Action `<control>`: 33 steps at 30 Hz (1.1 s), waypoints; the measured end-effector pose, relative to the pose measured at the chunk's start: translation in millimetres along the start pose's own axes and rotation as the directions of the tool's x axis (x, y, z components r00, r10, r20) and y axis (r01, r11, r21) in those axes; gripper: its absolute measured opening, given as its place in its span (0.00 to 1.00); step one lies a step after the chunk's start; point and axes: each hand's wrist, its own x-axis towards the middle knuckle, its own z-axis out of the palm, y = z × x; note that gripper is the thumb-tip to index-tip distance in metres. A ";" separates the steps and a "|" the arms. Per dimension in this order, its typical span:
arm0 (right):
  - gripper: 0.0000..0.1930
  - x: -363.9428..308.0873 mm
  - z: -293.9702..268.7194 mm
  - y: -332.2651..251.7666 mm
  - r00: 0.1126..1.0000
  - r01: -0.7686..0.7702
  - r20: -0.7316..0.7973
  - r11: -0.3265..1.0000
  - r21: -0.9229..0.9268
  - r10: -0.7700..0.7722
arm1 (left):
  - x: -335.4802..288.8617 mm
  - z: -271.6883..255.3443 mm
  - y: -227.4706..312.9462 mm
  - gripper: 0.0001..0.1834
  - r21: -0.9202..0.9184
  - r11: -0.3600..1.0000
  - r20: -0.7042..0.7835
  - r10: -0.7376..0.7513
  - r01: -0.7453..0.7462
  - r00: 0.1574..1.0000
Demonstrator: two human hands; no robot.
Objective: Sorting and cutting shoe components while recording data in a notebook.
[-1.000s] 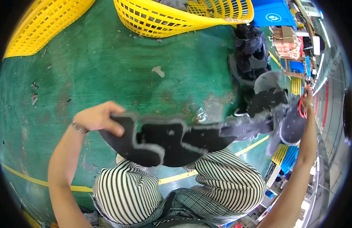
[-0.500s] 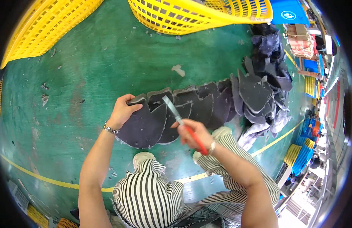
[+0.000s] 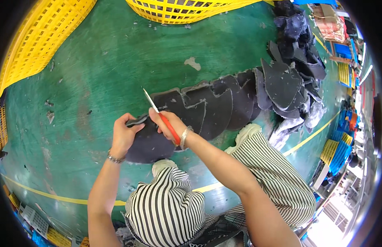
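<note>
You see a bright, evenly lit picture with strong colours. The green floor [image 3: 116, 74] shines a little at the lower right, where white light washes things out. Shadows are soft and small. The middle looks sharp. Near the round black rim, straight lines bend and things get squeezed.

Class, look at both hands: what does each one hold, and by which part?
The right hand holds a knife by its red handle. The left hand grips the dark sheet at its left edge.

My left hand [image 3: 124, 138] grips the dark sheet [image 3: 191, 119] on the green floor [image 3: 116, 61]. My right hand [image 3: 168, 123] holds a red-handled knife [image 3: 163, 119].
</note>
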 end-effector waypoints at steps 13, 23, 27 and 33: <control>0.37 -41.8 -83.9 43.3 0.991 -0.114 -0.084 0.990 -0.086 0.107 | 63.3 73.3 23.0 0.14 0.331 0.770 0.241 0.489 -0.545 0.838; 0.23 -39.9 -49.9 49.2 0.989 0.126 0.077 0.992 0.011 -0.126 | 13.0 20.0 50.6 0.12 0.365 0.857 0.392 0.213 -0.363 0.895; 0.24 -7.7 -30.7 21.1 0.996 0.009 0.089 1.000 0.003 -0.009 | 5.3 36.6 56.7 0.13 0.571 0.783 0.311 0.075 -0.249 0.947; 0.26 -24.2 -36.4 49.5 0.980 0.198 0.019 0.980 0.025 -0.198 | -11.6 -0.4 74.0 0.12 0.557 0.820 0.363 -0.096 -0.133 0.927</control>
